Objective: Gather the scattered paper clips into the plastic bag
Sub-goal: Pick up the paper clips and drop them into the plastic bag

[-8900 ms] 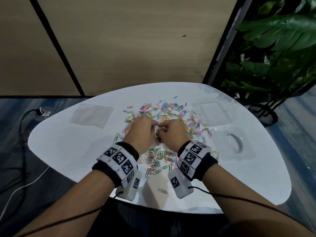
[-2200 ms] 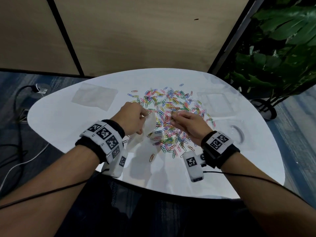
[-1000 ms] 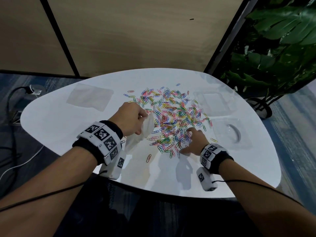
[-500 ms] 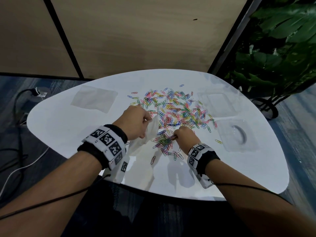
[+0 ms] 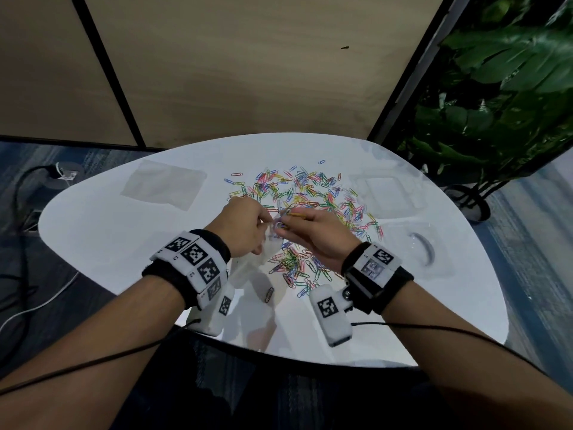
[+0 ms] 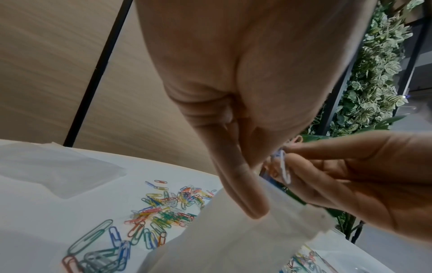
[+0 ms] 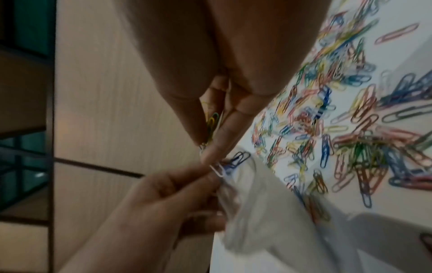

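While left hand [image 5: 240, 225] holds plastic bag [image 6: 233, 240] mouth-up, right hand [image 5: 316, 235] pinches clips [image 7: 214, 122] lengthwise.

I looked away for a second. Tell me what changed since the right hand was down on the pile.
The right hand rose from the pile, pinching clips, and moved left to the bag mouth. The left hand kept holding the bag; the flat bag and trays stayed put.
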### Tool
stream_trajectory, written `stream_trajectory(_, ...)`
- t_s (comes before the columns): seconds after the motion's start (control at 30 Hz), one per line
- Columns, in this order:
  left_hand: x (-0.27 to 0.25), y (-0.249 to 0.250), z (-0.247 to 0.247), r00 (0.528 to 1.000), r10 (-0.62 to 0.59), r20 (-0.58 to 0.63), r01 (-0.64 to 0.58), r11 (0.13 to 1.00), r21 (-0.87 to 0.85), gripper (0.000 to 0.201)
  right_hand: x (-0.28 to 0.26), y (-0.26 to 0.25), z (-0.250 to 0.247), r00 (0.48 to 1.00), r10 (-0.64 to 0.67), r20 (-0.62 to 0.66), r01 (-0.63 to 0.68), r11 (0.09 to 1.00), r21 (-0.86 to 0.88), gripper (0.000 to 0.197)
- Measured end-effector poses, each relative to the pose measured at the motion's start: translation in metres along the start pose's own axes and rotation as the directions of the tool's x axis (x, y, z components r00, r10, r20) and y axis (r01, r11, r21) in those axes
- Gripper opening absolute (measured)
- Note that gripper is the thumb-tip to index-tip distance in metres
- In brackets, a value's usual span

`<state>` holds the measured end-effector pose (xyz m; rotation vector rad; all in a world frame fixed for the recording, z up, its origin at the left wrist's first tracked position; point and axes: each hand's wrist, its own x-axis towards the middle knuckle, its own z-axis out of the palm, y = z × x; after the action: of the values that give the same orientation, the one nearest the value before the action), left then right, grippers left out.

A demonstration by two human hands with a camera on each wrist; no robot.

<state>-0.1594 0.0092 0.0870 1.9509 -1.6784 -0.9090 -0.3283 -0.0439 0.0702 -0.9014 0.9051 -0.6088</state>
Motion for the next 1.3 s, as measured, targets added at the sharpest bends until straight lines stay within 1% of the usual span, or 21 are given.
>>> stream_trajectory(0.13, 0.000, 0.002, 0.000, 1.000, -0.002, -0.019, 0.002, 1.000, -0.015, 0.024, 0.002, 0.017, 0.014, 0.997, -0.044, -0.062, 0.033, 0.983, -0.178, 0.013)
stream_trajectory(0.2, 0.001, 0.002, 0.001, 1.000, -0.013, -0.021, 0.012, 0.999, -0.050, 0.023, 0.006, 0.023, 0.013, 0.990, -0.113, -0.085, 0.077, 0.936, -0.343, 0.017)
stream_trajectory(0.27, 0.002, 0.001, 0.003, 1.000, -0.020, -0.021, 0.019, 0.998, -0.067, 0.022, 0.010, 0.027, 0.011, 0.975, -0.196, -0.101, 0.104, 0.813, -0.573, 0.018)
stream_trajectory(0.33, 0.003, 0.001, 0.005, 0.999, -0.027, -0.021, 0.025, 0.997, -0.074, 0.022, 0.009, 0.026, 0.013, 0.954, -0.288, -0.082, 0.127, 0.637, -0.760, 0.018)
stream_trajectory(0.4, 0.002, 0.001, 0.006, 0.999, -0.030, -0.020, 0.028, 0.996, -0.083, 0.022, 0.005, 0.023, 0.017, 0.932, -0.361, 0.040, 0.204, 0.428, -0.881, 0.017)
stream_trajectory(0.47, 0.002, 0.002, 0.006, 1.000, -0.026, -0.015, 0.024, 0.997, -0.078, 0.023, 0.003, 0.019, 0.020, 0.939, -0.314, 0.143, 0.248, 0.328, -0.911, 0.019)
stream_trajectory(0.57, 0.001, 0.003, 0.004, 1.000, -0.021, -0.006, 0.020, 0.997, -0.072, 0.026, 0.001, 0.012, 0.019, 0.950, -0.228, 0.212, 0.276, 0.300, -0.913, 0.022)
stream_trajectory(0.6, 0.001, 0.002, 0.004, 1.000, -0.029, -0.011, 0.028, 0.996, -0.083, 0.025, 0.001, 0.009, 0.015, 0.950, -0.220, 0.223, 0.290, 0.345, -0.893, 0.020)
stream_trajectory(0.63, 0.001, 0.002, 0.003, 0.999, -0.042, -0.018, 0.039, 0.994, -0.102, 0.024, 0.000, 0.004, 0.009, 0.957, -0.209, 0.200, 0.277, 0.457, -0.845, 0.018)
stream_trajectory(0.67, 0.001, 0.001, 0.001, 0.998, -0.053, -0.028, 0.050, 0.992, -0.117, 0.025, 0.000, 0.000, 0.001, 0.968, -0.206, 0.147, 0.242, 0.585, -0.774, 0.017)
stream_trajectory(0.7, 0.001, 0.000, 0.000, 0.998, -0.058, -0.036, 0.053, 0.991, -0.123, 0.026, 0.003, -0.003, -0.012, 0.971, -0.226, 0.075, 0.207, 0.644, -0.736, 0.016)
stream_trajectory(0.73, 0.001, -0.002, -0.001, 0.998, -0.057, -0.041, 0.052, 0.991, -0.120, 0.028, 0.008, -0.004, -0.030, 0.966, -0.259, -0.022, 0.149, 0.620, -0.770, 0.017)
stream_trajectory(0.77, 0.000, -0.002, -0.002, 0.998, -0.055, -0.041, 0.050, 0.992, -0.113, 0.029, 0.014, -0.003, -0.051, 0.953, -0.279, -0.115, 0.044, 0.505, -0.862, 0.021)
stream_trajectory(0.83, 0.001, -0.003, -0.003, 0.998, -0.055, -0.041, 0.050, 0.994, -0.096, 0.030, 0.021, 0.006, -0.095, 0.919, -0.212, -0.332, -0.287, 0.218, -0.933, 0.042)
stream_trajectory(0.9, 0.002, -0.003, -0.003, 0.998, -0.054, -0.044, 0.050, 0.995, -0.087, 0.030, 0.021, 0.022, -0.126, 0.838, -0.085, -0.539, -0.531, 0.103, -0.841, 0.061)
stream_trajectory(0.93, 0.002, -0.002, -0.003, 0.998, -0.051, -0.043, 0.048, 0.995, -0.083, 0.030, 0.022, 0.031, -0.135, 0.801, -0.049, -0.596, -0.589, 0.111, -0.801, 0.066)
stream_trajectory(1.0, 0.002, -0.001, -0.002, 0.999, -0.045, -0.029, 0.043, 0.996, -0.075, 0.031, 0.028, 0.045, -0.141, 0.747, -0.023, -0.664, -0.649, 0.188, -0.737, 0.068)
stream_trajectory(1.07, 0.001, 0.000, -0.002, 0.999, -0.046, -0.017, 0.045, 0.996, -0.073, 0.031, 0.041, 0.056, -0.141, 0.705, -0.044, -0.708, -0.691, 0.185, -0.699, 0.067)
stream_trajectory(1.13, 0.001, 0.000, -0.002, 0.999, -0.044, -0.017, 0.043, 0.997, -0.066, 0.031, 0.053, 0.061, -0.142, 0.710, -0.108, -0.696, -0.684, 0.129, -0.718, 0.069)
stream_trajectory(1.27, -0.001, -0.002, -0.003, 0.999, -0.032, -0.018, 0.031, 0.999, -0.043, 0.028, 0.066, 0.050, -0.140, 0.705, -0.248, -0.665, -0.631, 0.208, -0.747, 0.058)
stream_trajectory(1.3, -0.001, -0.003, -0.003, 0.999, -0.032, -0.018, 0.031, 0.999, -0.039, 0.028, 0.067, 0.046, -0.138, 0.713, -0.255, -0.653, -0.628, 0.183, -0.757, 0.051)
